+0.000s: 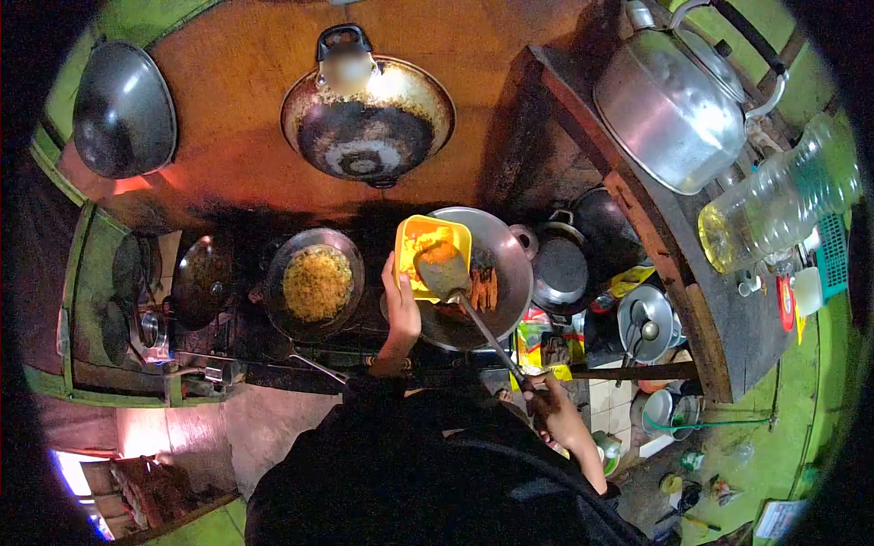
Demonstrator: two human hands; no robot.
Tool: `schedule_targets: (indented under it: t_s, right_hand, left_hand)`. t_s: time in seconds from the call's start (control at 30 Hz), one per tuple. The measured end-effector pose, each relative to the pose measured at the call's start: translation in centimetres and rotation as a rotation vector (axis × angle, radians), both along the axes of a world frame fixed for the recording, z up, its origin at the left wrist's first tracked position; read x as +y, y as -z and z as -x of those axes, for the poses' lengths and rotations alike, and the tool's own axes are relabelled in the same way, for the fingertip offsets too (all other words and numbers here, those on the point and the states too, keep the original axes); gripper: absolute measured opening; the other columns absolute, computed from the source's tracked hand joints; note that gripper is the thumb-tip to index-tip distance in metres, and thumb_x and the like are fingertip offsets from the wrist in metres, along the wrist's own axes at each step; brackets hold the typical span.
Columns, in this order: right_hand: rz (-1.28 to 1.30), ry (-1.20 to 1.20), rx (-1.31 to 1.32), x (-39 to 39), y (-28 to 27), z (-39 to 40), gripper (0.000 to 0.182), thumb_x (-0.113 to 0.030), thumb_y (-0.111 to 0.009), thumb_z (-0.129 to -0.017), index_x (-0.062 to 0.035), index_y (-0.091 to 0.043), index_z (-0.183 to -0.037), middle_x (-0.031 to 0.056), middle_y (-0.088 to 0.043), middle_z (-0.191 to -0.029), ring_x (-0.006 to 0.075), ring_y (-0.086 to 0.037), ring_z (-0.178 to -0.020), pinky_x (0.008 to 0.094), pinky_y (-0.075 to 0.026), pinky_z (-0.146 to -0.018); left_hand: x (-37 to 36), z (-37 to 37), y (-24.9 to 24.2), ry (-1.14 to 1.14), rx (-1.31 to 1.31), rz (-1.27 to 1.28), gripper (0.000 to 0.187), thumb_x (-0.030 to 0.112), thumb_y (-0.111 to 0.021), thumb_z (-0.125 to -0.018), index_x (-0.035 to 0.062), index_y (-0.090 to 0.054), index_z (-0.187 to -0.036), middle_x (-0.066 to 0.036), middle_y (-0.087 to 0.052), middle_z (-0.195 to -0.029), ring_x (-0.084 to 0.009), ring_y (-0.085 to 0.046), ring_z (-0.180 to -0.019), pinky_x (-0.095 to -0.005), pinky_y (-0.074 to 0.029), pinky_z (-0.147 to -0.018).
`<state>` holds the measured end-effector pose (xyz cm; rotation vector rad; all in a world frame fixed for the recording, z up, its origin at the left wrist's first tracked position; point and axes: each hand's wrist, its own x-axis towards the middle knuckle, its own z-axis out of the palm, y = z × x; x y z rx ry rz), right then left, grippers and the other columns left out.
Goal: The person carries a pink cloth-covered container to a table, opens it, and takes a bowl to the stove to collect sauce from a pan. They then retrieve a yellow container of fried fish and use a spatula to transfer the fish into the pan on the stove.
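My left hand [401, 311] grips a square yellow container [462, 235] by its left side, fingers along the wall. Orange-yellow food [421, 244] lies inside it. In my right hand [562, 419], closed round the handle, is a metal spatula [444, 275]. Its broad blade overlaps the container's opening, with some orange food on it. Both are above a large wok [512, 250], where reddish-brown strips of food [485, 289] show to the right. Left of the wok, a smaller pan [355, 305] contains a round yellow-brown mass of food [317, 282].
A blackened wok [378, 127] and a dark wok [127, 109] hang on the wall. At right, a shelf [669, 246] holds a kettle [678, 100] and a plastic bottle of oil [760, 214]. Dark pans [559, 273] stand beside the large wok. A handle [319, 366] sticks out in front of the stove.
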<state>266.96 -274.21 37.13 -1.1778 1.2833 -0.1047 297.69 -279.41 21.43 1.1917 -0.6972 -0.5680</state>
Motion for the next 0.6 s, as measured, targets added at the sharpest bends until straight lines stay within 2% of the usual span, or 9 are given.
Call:
schedule_targets:
  t_s: [0.03,0.07,0.13,0.2,0.27,0.3,0.43,0.5,0.6]
  right_hand:
    - [-0.055,-0.032,0.165,-0.2,0.3,-0.3,0.022,-0.018,-0.057,-0.095,-0.0081,-0.045,-0.112,0.008,-0.06,-0.088,0.0139,-0.056,-0.078,0.0286,-0.044,-0.072]
    - [-0.056,-0.028,0.164,-0.1,1.4,-0.3,0.022,-0.018,-0.057,-0.095,-0.0081,-0.045,-0.112,0.008,-0.06,-0.088,0.0139,-0.056,-0.078,0.0286,-0.044,-0.072]
    - [0.217,0.02,-0.043,0.4,3.3,-0.4,0.024,-0.019,-0.057,-0.096,-0.0086,-0.045,-0.113,0.0105,-0.062,-0.089,0.0163,-0.059,-0.084,0.0299,-0.045,-0.078]
    - [0.185,0.033,-0.007,0.3,3.2,-0.9,0.023,-0.018,-0.056,-0.096,-0.0085,-0.044,-0.113,0.0125,-0.063,-0.09,0.0175,-0.059,-0.085,0.03,-0.045,-0.079]
    - [0.218,0.071,-0.049,0.4,5.2,-1.1,0.022,-0.016,-0.056,-0.096,-0.0083,-0.044,-0.114,0.0135,-0.064,-0.091,0.0176,-0.059,-0.086,0.0303,-0.045,-0.079]
    - [0.25,0.096,-0.109,0.8,6.3,-1.2,0.021,-0.015,-0.056,-0.095,-0.008,-0.044,-0.112,0.0141,-0.064,-0.092,0.0182,-0.06,-0.085,0.0312,-0.045,-0.077]
    - [0.364,0.023,-0.041,0.9,5.8,-3.5,0.023,-0.016,-0.057,-0.095,-0.0081,-0.043,-0.111,0.0135,-0.064,-0.093,0.0208,-0.064,-0.089,0.0317,-0.047,-0.078]
    - [0.414,0.029,-0.066,1.2,8.1,-3.9,0.023,-0.016,-0.057,-0.094,-0.0082,-0.044,-0.111,0.0132,-0.064,-0.092,0.0214,-0.064,-0.089,0.0322,-0.047,-0.078]
    - [0.427,0.036,-0.104,1.4,6.4,-5.1,0.023,-0.019,-0.059,-0.093,-0.0082,-0.045,-0.108,0.0128,-0.063,-0.091,0.0224,-0.065,-0.089,0.0334,-0.048,-0.077]
  left_hand:
    - [0.1,0.5,-0.7,-0.02,-0.053,-0.046,0.045,0.021,-0.032,-0.104,-0.0016,-0.025,-0.142,-0.015,-0.035,-0.141,-0.022,-0.036,-0.128,-0.0336,-0.028,-0.108]
    - [0.0,0.8,-0.5,-0.016,-0.054,-0.046,0.045,0.021,-0.032,-0.104,-0.0016,-0.025,-0.142,-0.015,-0.035,-0.141,-0.022,-0.036,-0.128,-0.0336,-0.028,-0.108]
    - [0.1,1.3,-0.4,-0.01,-0.119,0.004,0.046,0.021,-0.032,-0.103,-0.0015,-0.025,-0.143,-0.015,-0.034,-0.141,-0.022,-0.035,-0.129,-0.0334,-0.026,-0.109]
    - [0.3,1.8,-0.6,-0.003,-0.1,0.014,0.046,0.02,-0.032,-0.103,-0.0012,-0.025,-0.143,-0.015,-0.033,-0.142,-0.0217,-0.034,-0.13,-0.0333,-0.025,-0.109]
    - [0.7,2.3,-1.4,0.007,-0.207,-0.048,0.046,0.02,-0.032,-0.103,-0.0009,-0.024,-0.144,-0.014,-0.032,-0.142,-0.0222,-0.034,-0.13,-0.0336,-0.025,-0.109]
    - [0.7,2.7,-1.4,0.007,-0.204,-0.05,0.046,0.02,-0.032,-0.103,-0.0009,-0.024,-0.144,-0.014,-0.032,-0.142,-0.0222,-0.034,-0.13,-0.0336,-0.025,-0.109]
    - [-0.1,4.2,-1.5,-0.051,-0.122,-0.059,0.048,0.022,-0.033,-0.103,-0.0004,-0.021,-0.144,-0.015,-0.03,-0.144,-0.0231,-0.032,-0.132,-0.0346,-0.025,-0.11]
    - [-0.4,4.4,-1.5,-0.079,-0.12,-0.048,0.049,0.022,-0.033,-0.103,-0.0001,-0.02,-0.145,-0.015,-0.029,-0.144,-0.0236,-0.031,-0.133,-0.035,-0.025,-0.11]
    - [-0.6,4.3,-1.6,-0.095,-0.178,-0.106,0.049,0.022,-0.033,-0.104,0.0003,-0.019,-0.145,-0.016,-0.027,-0.145,-0.0249,-0.029,-0.134,-0.0356,-0.024,-0.111]
